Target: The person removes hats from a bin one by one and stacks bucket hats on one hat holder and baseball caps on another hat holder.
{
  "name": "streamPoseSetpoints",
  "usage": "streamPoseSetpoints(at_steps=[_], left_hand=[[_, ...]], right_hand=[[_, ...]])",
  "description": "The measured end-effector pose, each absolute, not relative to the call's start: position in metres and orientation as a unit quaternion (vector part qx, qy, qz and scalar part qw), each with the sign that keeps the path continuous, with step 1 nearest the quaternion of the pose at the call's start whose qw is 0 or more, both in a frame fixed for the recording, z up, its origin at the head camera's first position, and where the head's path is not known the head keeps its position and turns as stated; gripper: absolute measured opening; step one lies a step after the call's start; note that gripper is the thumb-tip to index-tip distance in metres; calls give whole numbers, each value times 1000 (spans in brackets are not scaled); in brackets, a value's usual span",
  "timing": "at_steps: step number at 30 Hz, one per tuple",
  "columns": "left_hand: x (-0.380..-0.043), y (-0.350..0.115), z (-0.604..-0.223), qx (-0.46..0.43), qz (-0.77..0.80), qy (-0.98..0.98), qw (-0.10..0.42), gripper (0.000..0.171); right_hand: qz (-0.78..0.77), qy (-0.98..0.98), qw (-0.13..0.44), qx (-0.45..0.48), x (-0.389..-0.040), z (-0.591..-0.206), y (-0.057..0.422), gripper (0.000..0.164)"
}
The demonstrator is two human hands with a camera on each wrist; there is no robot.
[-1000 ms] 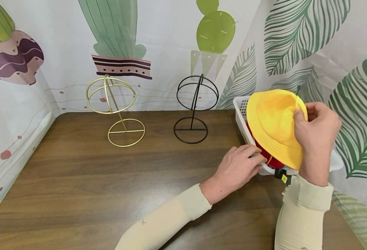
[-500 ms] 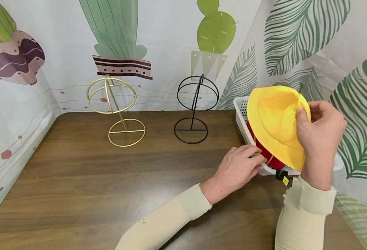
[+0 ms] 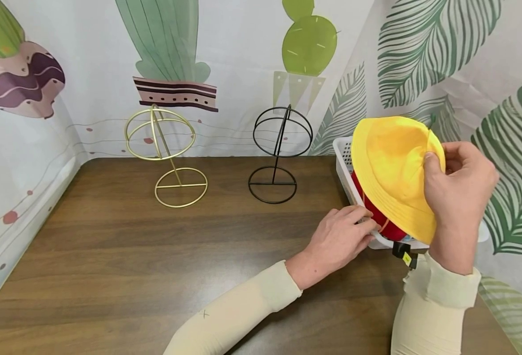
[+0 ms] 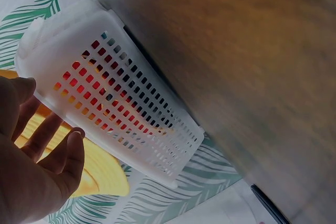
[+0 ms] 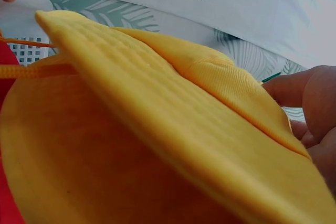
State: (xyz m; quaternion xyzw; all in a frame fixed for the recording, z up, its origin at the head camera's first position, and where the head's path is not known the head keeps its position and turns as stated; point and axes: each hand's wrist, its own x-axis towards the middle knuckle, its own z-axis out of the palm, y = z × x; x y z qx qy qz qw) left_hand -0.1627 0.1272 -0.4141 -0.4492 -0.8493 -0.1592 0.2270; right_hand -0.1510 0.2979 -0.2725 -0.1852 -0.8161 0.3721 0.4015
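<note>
A yellow bucket hat [image 3: 391,165] is tilted above a white plastic basket [image 3: 344,175] at the right. My right hand [image 3: 461,182] pinches the hat's crown between thumb and fingers, as the right wrist view also shows. An orange cord [image 5: 31,71] hangs from under the brim. My left hand [image 3: 338,236] holds the basket's near left rim, some fingers reaching over it. Inside the basket, a red item [image 3: 378,214] lies partly hidden below the hat; its kind cannot be told. More red shows through the basket's holes.
A gold wire hat stand [image 3: 167,153] stands at the back left of the wooden table [image 3: 132,266], with a black wire hat stand [image 3: 279,153] to its right. A patterned cloth backdrop [image 3: 239,59] rises behind and at both sides.
My right hand has raised the yellow hat slightly and shifted it a little to the right. More of the red item shows. My left hand has stayed on the basket rim.
</note>
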Motion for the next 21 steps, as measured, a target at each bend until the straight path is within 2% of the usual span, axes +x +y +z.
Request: streamPoseSetpoints(at_steps=[21], left_hand=[[-166,123,-413,-457,-214,-845,178,31]], right_hand=[[400,-786,443,-159,-147,-271,293,5]])
